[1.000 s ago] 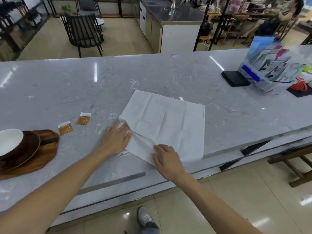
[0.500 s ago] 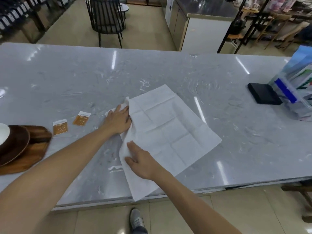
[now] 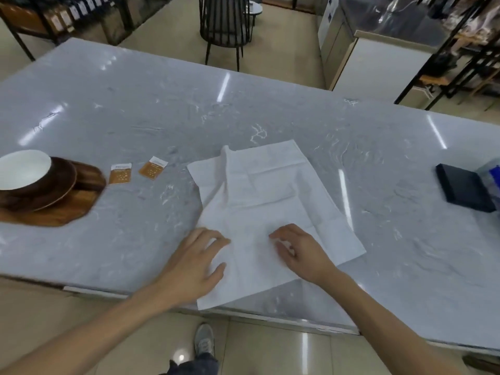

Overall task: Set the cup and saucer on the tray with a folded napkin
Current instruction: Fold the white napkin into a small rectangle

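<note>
A white napkin (image 3: 259,196) lies unfolded on the grey marble counter (image 3: 135,117), its near corner reaching the counter's front edge and a raised crease running along its far-left side. My left hand (image 3: 194,263) rests on the napkin's near-left part with fingers spread. My right hand (image 3: 300,250) sits on its near middle, bent fingertips touching the paper. At the far left a wooden tray (image 3: 62,215) carries a dark saucer (image 3: 58,182) with a white cup (image 3: 21,169) on it, partly cut off by the frame edge.
Two orange sachets (image 3: 120,173) (image 3: 153,167) lie between the tray and the napkin. A black flat box (image 3: 462,190) and a clear-and-blue container (image 3: 491,171) sit at the right edge. A black chair (image 3: 224,23) stands beyond the counter.
Both hands have slid toward me down the napkin; the left left the far-left corner for the near-left side. The napkin has turned and shifted, its far-left edge now creased upward.
</note>
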Tool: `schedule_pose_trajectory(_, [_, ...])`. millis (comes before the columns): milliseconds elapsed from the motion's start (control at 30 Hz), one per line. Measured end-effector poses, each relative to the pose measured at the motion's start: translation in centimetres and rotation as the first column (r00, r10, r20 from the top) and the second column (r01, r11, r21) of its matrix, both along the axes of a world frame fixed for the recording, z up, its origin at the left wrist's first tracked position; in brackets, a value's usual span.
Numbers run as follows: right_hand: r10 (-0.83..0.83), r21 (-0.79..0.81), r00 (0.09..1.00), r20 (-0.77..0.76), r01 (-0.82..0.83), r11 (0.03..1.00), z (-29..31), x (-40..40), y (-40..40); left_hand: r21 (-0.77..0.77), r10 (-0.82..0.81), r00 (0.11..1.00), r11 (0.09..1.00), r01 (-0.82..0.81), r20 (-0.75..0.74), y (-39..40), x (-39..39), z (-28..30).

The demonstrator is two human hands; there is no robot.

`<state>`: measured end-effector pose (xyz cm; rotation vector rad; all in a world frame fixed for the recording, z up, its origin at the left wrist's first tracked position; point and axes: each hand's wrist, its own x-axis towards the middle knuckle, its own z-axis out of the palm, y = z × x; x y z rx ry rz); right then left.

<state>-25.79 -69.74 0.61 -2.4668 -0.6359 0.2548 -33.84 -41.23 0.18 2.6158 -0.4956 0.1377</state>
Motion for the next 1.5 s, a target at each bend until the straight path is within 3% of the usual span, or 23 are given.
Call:
schedule_pose_trajectory(33, [0.042, -0.071, 0.998, 0.050, -0.038, 0.997, 0.4, -0.3, -3.1, 0.041, -0.005, 1.000, 0.999, 0.005, 0.002, -2.0, -2.9, 0.5])
schedule_pose_trajectory(100, [-0.028, -0.186, 0.995, 0.098, 0.046, 0.982, -0.1, 1.1, -6.6, 0.071, -0.075, 0.979, 0.993, 0.090, -0.192, -1.8, -4.2, 0.1])
schedule_pose_trajectory(167, [-0.055, -0.309, 0.989, 0.137, 0.095, 0.946, -0.4, 1.3, -9.0, 0.190, -0.079, 0.957, 0.972, 0.136, -0.278, -0.8, -3.7, -0.3])
schedule_pose_trajectory(300, [-0.135, -0.450, 0.988, 0.075, 0.154, 0.879, -1.5, 0.3, -13.6, 0.173, -0.048, 0.979, 0.981, 0.083, -0.197, 0.5, -2.9, -0.7])
schedule_pose_trajectory(433, [-0.060, -0.472, 0.993, 0.100, 0.100, 0.876, -2.6, -2.4, -15.1, 0.098, -0.007, 0.993, 0.995, 0.019, -0.122, 1.7, -2.8, -1.2])
schedule_pose_trajectory(567, [0.038, -0.483, 0.990, 0.132, 0.031, 0.875, -2.6, -5.7, -17.0, 0.034, 0.145, 0.984, 0.989, -0.142, -0.099, 1.2, -4.4, -1.0])
schedule_pose_trajectory(867, [0.171, -0.216, 0.933, 0.317, -0.105, 0.971, -3.3, -11.5, -20.2, -0.002, 0.229, 0.973, 0.973, -0.229, -0.025, -0.1, -7.9, -1.0])
schedule_pose_trajectory(967, [0.153, -0.115, 0.939, 0.309, -0.123, 0.986, -2.7, -11.9, -21.0, -0.028, 0.254, 0.966, 0.967, -0.255, -0.043, 0.1, -8.9, -0.4])
schedule_pose_trajectory(1067, [0.004, 0.054, 0.968, 0.250, -0.017, 0.998, -0.7, -11.5, -21.4, -0.102, 0.294, 0.953, 0.949, -0.300, -0.070, 0.5, -9.2, 1.5])
schedule_pose_trajectory(1167, [-0.164, 0.271, 0.973, 0.161, 0.116, 0.955, 2.0, -11.1, -21.5, -0.198, 0.319, 0.947, 0.926, -0.321, -0.043, 1.0, -8.7, 3.8])
schedule_pose_trajectory(1267, [-0.227, 0.365, 0.965, 0.129, 0.166, 0.916, 4.3, -10.7, -21.4, -0.306, 0.317, 0.947, 0.899, -0.315, -0.043, 1.1, -8.0, 6.1])
schedule_pose_trajectory(1400, [-0.332, 0.528, 0.943, 0.003, 0.281, 0.801, 6.0, -9.1, -21.1, -0.556, 0.364, 0.926, 0.751, -0.357, -0.102, 1.9, -6.3, 7.9])
schedule_pose_trajectory(1500, [-0.397, 0.636, 0.914, -0.086, 0.357, 0.684, 7.0, -6.9, -20.4, -0.655, 0.421, 0.892, 0.630, -0.416, -0.162, 2.8, -4.0, 8.4])
